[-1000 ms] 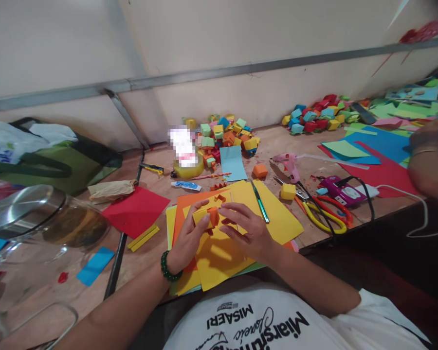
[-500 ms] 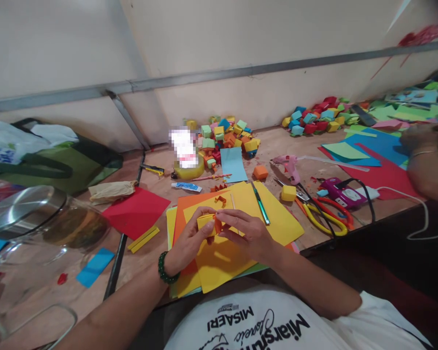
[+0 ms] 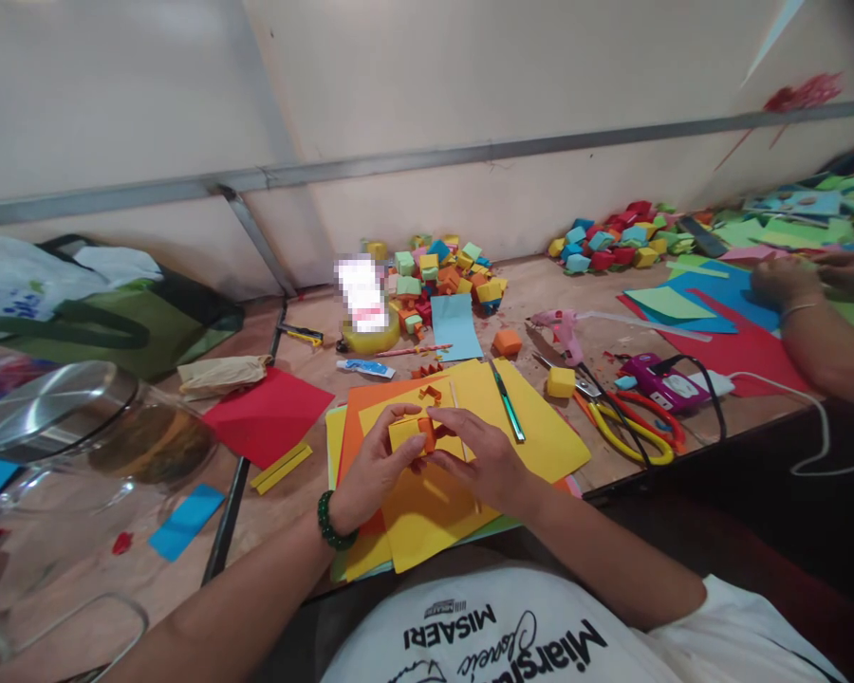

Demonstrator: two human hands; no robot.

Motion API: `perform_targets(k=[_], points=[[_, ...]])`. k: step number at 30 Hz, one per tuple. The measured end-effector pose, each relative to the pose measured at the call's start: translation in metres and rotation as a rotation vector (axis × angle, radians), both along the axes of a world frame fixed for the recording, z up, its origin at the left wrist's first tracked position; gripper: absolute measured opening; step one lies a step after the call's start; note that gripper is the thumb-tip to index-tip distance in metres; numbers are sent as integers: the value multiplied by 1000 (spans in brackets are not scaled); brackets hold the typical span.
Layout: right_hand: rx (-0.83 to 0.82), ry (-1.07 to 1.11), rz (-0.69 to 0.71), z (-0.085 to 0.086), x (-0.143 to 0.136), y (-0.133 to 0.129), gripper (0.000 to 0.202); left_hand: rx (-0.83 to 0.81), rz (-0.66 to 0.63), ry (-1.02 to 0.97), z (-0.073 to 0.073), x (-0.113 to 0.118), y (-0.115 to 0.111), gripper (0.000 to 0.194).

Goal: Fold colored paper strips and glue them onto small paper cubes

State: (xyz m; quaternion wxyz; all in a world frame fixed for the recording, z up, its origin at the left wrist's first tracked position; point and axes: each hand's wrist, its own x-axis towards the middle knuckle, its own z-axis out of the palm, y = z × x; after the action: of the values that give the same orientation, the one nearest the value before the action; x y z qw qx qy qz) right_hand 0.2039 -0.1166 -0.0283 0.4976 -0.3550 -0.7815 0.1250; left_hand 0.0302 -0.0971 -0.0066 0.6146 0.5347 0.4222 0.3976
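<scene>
My left hand [image 3: 379, 465] grips a small yellow paper box [image 3: 404, 434], its thumb along the near side. On the box's right end sits an orange paper piece [image 3: 427, 434], pinched by the fingers of my right hand [image 3: 480, 457]. Both hands are above a stack of yellow and orange sheets [image 3: 541, 417]. Beyond them on the stack lie small orange folded scraps [image 3: 431, 393]. A green cutter [image 3: 509, 406] rests to the right on the yellow sheet. The fingertips under the box are partly hidden.
Scissors [image 3: 630, 434], a pink glue gun [image 3: 566, 332], an orange cube [image 3: 508, 342] and a yellow cube [image 3: 561, 382] lie at the right. Paper cubes [image 3: 448, 275] are heaped near the wall. A glass jar [image 3: 142, 436] stands left. Another person's hand [image 3: 787, 283] is at far right.
The box is turned slightly in my hands, showing more of its yellow face and the orange end. The other person's hands have moved left over the papers. The view has shifted a little.
</scene>
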Motion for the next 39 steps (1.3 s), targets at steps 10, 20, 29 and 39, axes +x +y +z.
perform_targets(k=[10,20,29,39], points=[[21,8,-37,-6,-2,2,40,-78,2,-177,-9,1,7,51],[-32,43,-50,-11,-4,3,44,17,10,-178,-8,0,13,50],[-63,145,-118,-16,-3,11,37,11,50,-170,-8,-4,20,53],[-58,168,-134,-15,-6,12,30,35,23,-177,-11,-8,23,43]])
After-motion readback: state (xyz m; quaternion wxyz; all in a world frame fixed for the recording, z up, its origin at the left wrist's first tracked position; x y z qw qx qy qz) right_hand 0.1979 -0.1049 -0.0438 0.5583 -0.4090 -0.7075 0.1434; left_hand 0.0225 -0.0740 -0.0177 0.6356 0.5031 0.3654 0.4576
